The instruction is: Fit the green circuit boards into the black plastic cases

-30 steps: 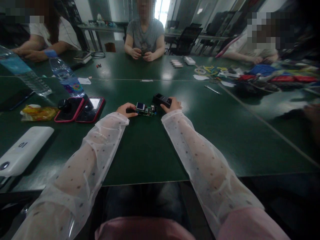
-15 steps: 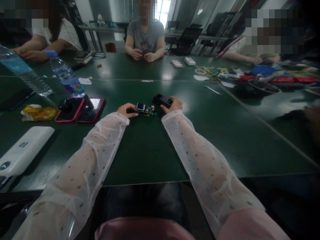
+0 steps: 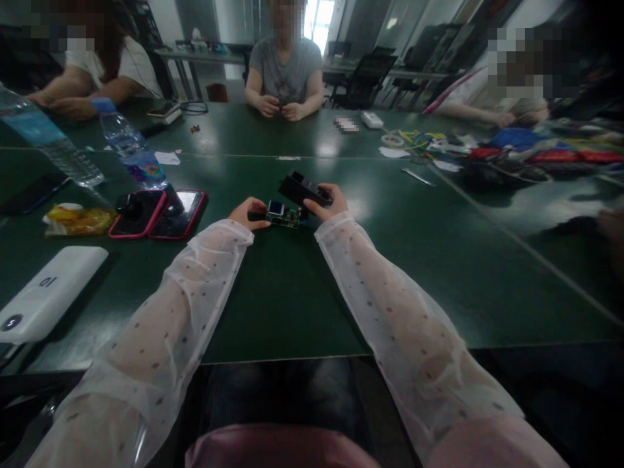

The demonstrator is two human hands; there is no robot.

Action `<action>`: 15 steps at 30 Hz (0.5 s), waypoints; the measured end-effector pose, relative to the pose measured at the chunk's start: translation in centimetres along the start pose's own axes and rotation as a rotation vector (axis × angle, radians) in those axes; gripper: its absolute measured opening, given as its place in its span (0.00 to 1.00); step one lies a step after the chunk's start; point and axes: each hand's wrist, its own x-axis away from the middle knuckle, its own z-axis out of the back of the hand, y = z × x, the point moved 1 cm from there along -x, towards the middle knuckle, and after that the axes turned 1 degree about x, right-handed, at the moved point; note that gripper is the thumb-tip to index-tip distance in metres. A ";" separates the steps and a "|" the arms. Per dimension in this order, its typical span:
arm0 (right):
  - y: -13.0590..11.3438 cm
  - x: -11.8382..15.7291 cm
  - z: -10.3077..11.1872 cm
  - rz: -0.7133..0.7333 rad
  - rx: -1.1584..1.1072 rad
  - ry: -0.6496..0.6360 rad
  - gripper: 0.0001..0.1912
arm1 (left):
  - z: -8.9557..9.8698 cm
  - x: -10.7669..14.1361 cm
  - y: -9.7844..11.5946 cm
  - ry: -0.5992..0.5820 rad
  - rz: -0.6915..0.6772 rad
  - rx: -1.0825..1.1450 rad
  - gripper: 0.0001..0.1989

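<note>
My left hand (image 3: 247, 213) is closed on the left end of a green circuit board (image 3: 291, 220) with a small square screen (image 3: 275, 208) on top. The fingers and thumb pinch the board's end. A black plastic case (image 3: 298, 188), open at its left end, sits in my right hand (image 3: 332, 203), with the thumb along the near side and the fingers behind. The case is tilted, its left end raised, just behind and above the board's right part. My right thumb hides some of the case.
Left of my hands lie two red-edged phones (image 3: 178, 214), a yellow wrapper (image 3: 78, 220) and a white power bank (image 3: 53, 292). Two water bottles (image 3: 129, 144) stand behind them. A thin metal tool (image 3: 418, 177) and a pile of cables (image 3: 414, 140) lie right. Several people sit around the table.
My right hand has lifted and tilted the black case, bringing it left toward the board. My left hand and the circuit board stay almost in place.
</note>
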 end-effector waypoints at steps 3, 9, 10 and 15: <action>-1.3 1.0 -0.6 0.051 -0.003 -0.086 0.33 | 0.0 -0.3 -0.8 0.002 -0.008 0.038 0.34; -1.4 1.7 -1.1 0.027 0.051 -0.212 0.33 | -0.1 -0.7 -1.8 0.015 -0.057 0.027 0.37; -1.3 1.6 -1.1 0.018 0.059 -0.225 0.33 | -0.1 -0.6 -1.9 0.015 -0.066 0.019 0.38; -0.8 1.8 -1.3 -0.015 0.138 -0.289 0.33 | -0.1 -0.1 -1.4 0.008 -0.046 -0.077 0.47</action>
